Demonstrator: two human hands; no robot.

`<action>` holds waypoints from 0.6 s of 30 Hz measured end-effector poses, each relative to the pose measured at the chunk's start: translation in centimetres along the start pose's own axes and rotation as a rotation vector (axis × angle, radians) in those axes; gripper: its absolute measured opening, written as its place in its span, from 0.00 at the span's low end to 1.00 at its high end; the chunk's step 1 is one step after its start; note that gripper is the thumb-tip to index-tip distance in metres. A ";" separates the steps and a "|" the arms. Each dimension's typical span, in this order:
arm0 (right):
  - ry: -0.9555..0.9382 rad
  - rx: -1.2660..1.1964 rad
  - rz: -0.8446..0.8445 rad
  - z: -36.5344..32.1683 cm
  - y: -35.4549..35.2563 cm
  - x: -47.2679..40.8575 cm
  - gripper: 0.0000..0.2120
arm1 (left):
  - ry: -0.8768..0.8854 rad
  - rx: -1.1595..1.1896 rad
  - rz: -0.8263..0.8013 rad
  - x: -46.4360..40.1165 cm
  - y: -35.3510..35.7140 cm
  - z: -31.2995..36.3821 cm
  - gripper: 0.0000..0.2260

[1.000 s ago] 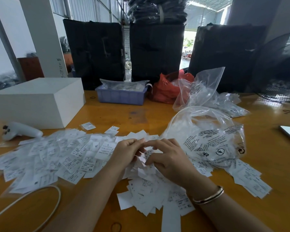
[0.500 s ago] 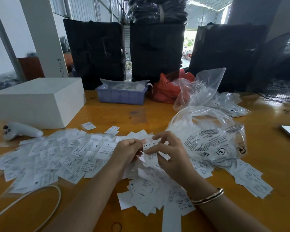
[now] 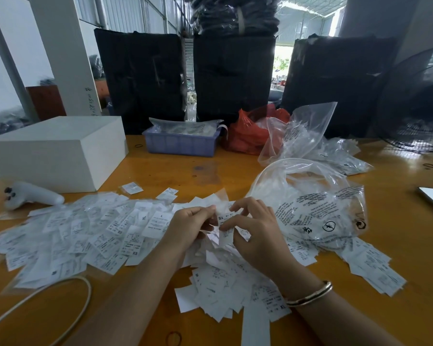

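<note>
Label (image 3: 225, 227): small white printed slip, size mark reads "SX" from this view, so it is upside down. It is held just above the label heap (image 3: 85, 236), at the heap's middle, close to the person.

Right hand (image 3: 258, 236): fingers (image 3: 245, 202) curled, thumb and forefinger pinching the label's right edge. A bangle (image 3: 310, 294) is on the wrist.

Left hand (image 3: 188, 228): fingers (image 3: 205, 211) curled together, tips pinching the label's upper left edge. Whether further slips sit in that grip cannot be told.

Label heap: loose white slips spread across the table (image 3: 180, 171), some with XL, L and XS legible.

- Right of the heap, touching it: clear bag (image 3: 318, 211) with black print, mouth open, more slips under it.
- Left of the heap, beyond its far edge: white box (image 3: 55, 151). A white controller (image 3: 33, 197) lies just in front of the box, at the heap's left end.
- Beyond the heap, well apart: blue tray (image 3: 180, 143), with a red bag (image 3: 248, 136) just to the tray's right.
- Near side of the heap, to the left: pale cable (image 3: 68, 290) in a loop, touching the nearest slips.
</note>
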State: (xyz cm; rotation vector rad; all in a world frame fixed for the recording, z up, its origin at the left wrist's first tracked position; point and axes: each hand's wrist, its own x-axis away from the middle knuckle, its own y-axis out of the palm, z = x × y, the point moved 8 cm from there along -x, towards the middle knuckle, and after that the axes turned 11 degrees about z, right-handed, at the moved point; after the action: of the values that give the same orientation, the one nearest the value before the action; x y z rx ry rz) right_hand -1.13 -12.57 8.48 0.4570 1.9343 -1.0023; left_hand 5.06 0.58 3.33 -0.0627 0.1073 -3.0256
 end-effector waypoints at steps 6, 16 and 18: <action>-0.039 0.036 -0.027 -0.7 0.4 0.1 0.09 | 0.018 -0.026 0.006 0.0 -0.1 -0.1 0.12; -0.013 0.094 0.001 -0.4 0.3 0.2 0.10 | -0.066 0.169 -0.071 -0.2 0.4 -0.5 0.05; 0.100 -0.033 -0.016 0.2 0.5 0.3 0.12 | -0.091 0.229 -0.073 -0.2 0.5 -0.5 0.04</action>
State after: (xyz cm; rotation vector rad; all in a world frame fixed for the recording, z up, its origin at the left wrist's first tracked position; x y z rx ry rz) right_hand -0.83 -12.47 7.95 0.4813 2.0434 -0.9727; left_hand 5.31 0.17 2.76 -0.1871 -0.2538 -3.0775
